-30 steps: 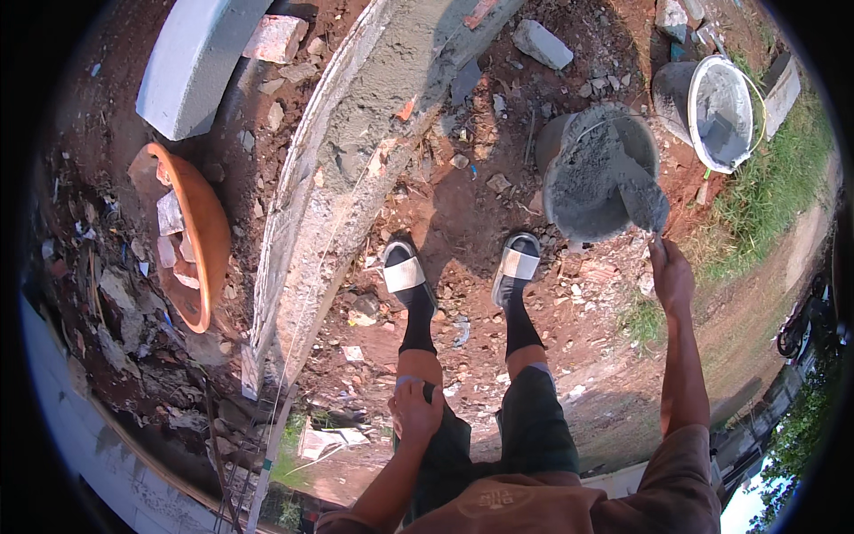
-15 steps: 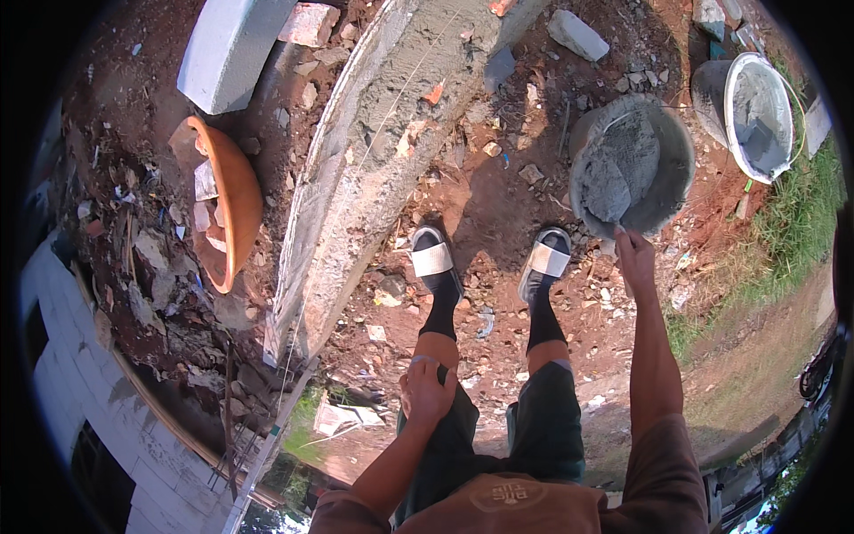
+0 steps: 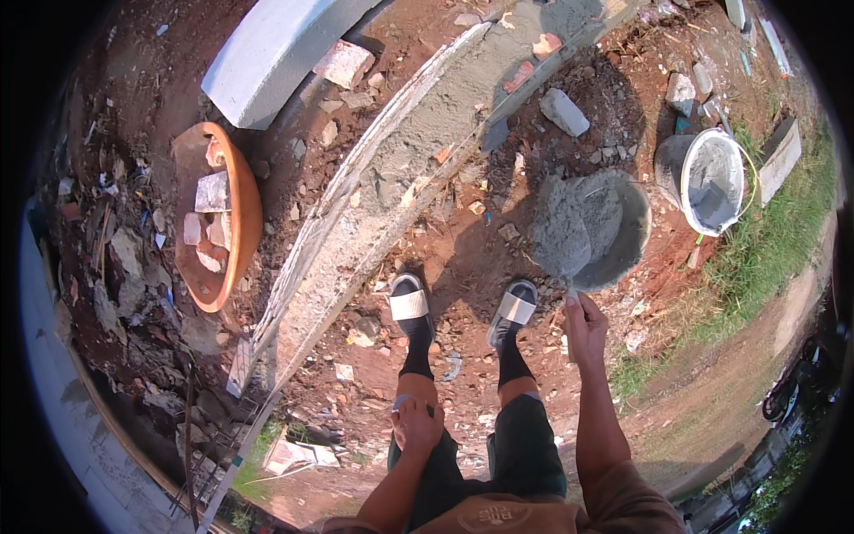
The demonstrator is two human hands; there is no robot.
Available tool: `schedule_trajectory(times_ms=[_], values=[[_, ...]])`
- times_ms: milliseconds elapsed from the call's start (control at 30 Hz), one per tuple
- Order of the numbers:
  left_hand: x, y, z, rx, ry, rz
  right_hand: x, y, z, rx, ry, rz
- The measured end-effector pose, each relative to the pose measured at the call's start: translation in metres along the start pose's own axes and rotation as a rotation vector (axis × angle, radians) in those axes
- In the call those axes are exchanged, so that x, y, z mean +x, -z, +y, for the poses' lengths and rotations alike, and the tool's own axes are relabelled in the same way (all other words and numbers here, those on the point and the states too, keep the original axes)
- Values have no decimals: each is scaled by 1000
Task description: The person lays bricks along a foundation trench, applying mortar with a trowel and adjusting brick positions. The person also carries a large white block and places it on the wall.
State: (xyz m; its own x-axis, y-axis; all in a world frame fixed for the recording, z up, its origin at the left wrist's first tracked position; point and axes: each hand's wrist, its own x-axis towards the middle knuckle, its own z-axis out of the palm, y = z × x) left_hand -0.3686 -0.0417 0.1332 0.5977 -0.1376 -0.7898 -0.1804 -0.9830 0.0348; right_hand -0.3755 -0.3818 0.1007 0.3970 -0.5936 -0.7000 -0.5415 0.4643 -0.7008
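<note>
My right hand (image 3: 586, 327) is closed round the handle of a trowel. Wet grey mortar covers the trowel's blade (image 3: 562, 233), which lies over the left part of a round grey bucket (image 3: 642, 233). More mortar (image 3: 603, 206) is inside the bucket, and the heaped blade hides part of its rim. My left hand (image 3: 416, 425) rests on my left knee, fingers draped over it, with no tool in it.
Ahead runs a low concrete wall (image 3: 382, 178) topped with wet mortar and a string line. Left are an orange basin (image 3: 242, 218) holding rubble and a pale block (image 3: 258, 76). A white-rimmed bucket (image 3: 740, 178) stands right. Stones and debris litter the soil.
The loaded trowel has moved leftward out of the bucket's middle, toward its left rim. My left hand stays on my knee. The whole view has shifted.
</note>
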Motion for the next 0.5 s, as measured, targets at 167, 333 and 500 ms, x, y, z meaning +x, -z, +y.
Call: schedule_trajectory(times_ms=[167, 333, 500], values=[[7, 6, -5, 33, 12, -67, 30, -129, -30, -420, 419, 126], [11, 14, -20, -36, 8, -5, 67, -179, -41, -586, 437, 112], [19, 31, -26, -119, 19, -35, 103, -167, -86, -1137, 498, -267]])
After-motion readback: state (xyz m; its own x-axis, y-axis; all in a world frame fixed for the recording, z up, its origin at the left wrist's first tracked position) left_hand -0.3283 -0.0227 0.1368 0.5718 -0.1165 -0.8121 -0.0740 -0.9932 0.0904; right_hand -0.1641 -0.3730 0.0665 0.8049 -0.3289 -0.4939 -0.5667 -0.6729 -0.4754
